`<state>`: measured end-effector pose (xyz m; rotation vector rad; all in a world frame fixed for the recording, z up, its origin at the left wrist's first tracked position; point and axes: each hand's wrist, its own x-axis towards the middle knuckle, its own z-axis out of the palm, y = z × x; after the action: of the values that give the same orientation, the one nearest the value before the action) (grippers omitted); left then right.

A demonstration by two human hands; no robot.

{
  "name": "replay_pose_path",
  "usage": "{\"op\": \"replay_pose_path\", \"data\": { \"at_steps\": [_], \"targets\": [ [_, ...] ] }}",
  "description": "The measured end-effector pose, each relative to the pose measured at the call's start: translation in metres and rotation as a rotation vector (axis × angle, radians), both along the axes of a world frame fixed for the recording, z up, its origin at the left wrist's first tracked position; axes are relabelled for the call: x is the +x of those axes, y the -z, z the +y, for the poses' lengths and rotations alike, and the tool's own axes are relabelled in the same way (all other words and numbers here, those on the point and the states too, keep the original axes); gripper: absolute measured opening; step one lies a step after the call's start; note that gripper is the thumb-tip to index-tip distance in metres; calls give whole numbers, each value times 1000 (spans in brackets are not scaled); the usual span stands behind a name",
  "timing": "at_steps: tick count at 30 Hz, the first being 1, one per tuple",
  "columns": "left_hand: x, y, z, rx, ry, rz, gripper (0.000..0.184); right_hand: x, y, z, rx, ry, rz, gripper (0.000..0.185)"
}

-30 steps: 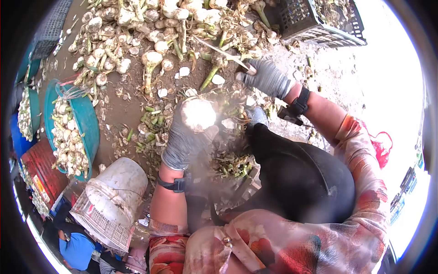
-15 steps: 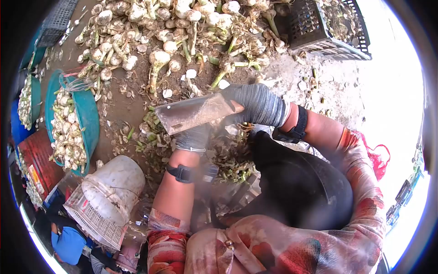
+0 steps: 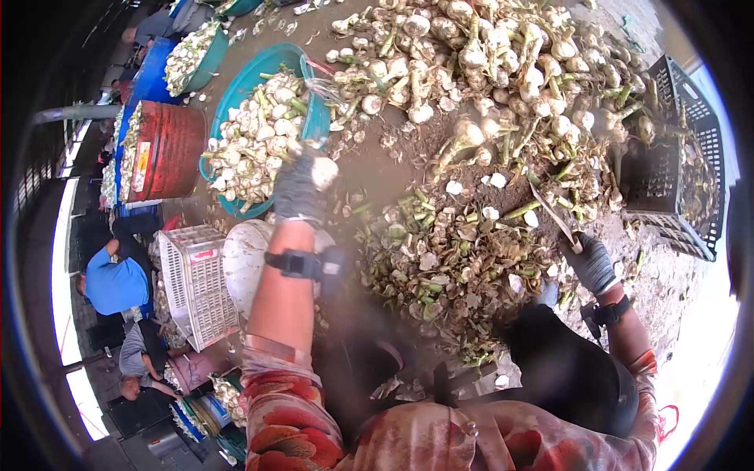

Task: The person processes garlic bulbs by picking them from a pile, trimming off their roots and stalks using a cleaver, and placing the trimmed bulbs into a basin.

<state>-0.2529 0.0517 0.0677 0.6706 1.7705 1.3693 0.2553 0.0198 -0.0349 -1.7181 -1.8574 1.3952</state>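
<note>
My left hand [image 3: 298,192], in a grey glove, reaches to the near edge of the teal basin [image 3: 316,118]. It is closed on a pale garlic bulb [image 3: 323,173], slightly smeared by motion. Trimmed garlic bulbs [image 3: 255,149] fill the basin beside it. On the right, my gloved right hand [image 3: 589,263] grips a knife [image 3: 556,213] by its handle. The blade shows nearly edge-on and points up and left, over the cut garlic scraps [image 3: 448,267] on the ground.
A big pile of untrimmed garlic [image 3: 503,63] lies ahead. A black crate [image 3: 667,157] stands right. On the left are a red tub [image 3: 169,149], a white crate [image 3: 196,286] and a white bucket [image 3: 247,263]. A person in blue [image 3: 118,282] sits farther left.
My left hand has moved from below the blade leftward to the basin, with a garlic bulb in it. The right hand and knife have moved right and lower. The view has turned left.
</note>
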Motion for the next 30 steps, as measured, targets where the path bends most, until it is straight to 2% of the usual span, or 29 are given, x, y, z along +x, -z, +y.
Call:
{"op": "replay_pose_path", "data": {
  "at_steps": [1,3,4,5,7,8,9,11,12,14,15,16,17,18,20,22,23,24,27,28,30],
  "targets": [
    [-39,-18,18,74,-80,-30,33,1,12,-2,84,2,43,18],
    [-109,-50,49,200,-196,-109,42,-3,13,0,89,20,42,18],
    [-108,-69,60,146,-361,-221,51,1,11,-1,91,39,32,18],
    [-146,-55,70,145,-307,-399,56,5,12,-1,77,40,1,19],
    [-83,-37,78,105,-340,-121,53,6,12,2,46,61,8,20],
    [-48,-20,79,114,-282,99,52,4,11,3,24,76,51,21],
    [-27,12,82,18,-48,62,50,2,6,4,-15,50,-6,20],
    [41,74,74,-168,412,249,41,10,14,2,-39,12,-127,22],
    [79,100,73,-102,590,532,57,8,1,5,-51,-12,-169,22],
    [133,166,91,-120,589,657,77,7,-9,6,-91,13,-156,23],
    [157,154,105,-265,656,703,85,6,-7,3,-8,57,-68,24],
    [176,138,119,-407,727,751,94,7,-4,3,-30,56,-99,22],
    [181,149,128,-445,719,785,96,6,-7,5,11,28,-123,22],
    [174,181,141,-502,663,761,87,4,-12,7,49,-3,-145,23],
    [178,160,132,-350,722,628,73,2,-16,14,-12,-41,-174,34],
    [172,181,120,-193,751,433,60,-7,-17,22,121,-84,-179,40],
    [170,181,100,-9,745,287,55,-15,-23,26,130,-87,-196,43],
    [172,167,82,169,729,134,50,-23,-30,30,201,-130,-195,37],
    [166,163,38,307,1116,484,47,-43,-41,36,382,-238,-146,27],
    [175,136,20,445,1243,1078,49,-50,-48,37,399,-297,-178,24],
    [177,144,-12,470,1228,1145,55,-59,-63,34,487,-326,-98,24]
  ]
}}
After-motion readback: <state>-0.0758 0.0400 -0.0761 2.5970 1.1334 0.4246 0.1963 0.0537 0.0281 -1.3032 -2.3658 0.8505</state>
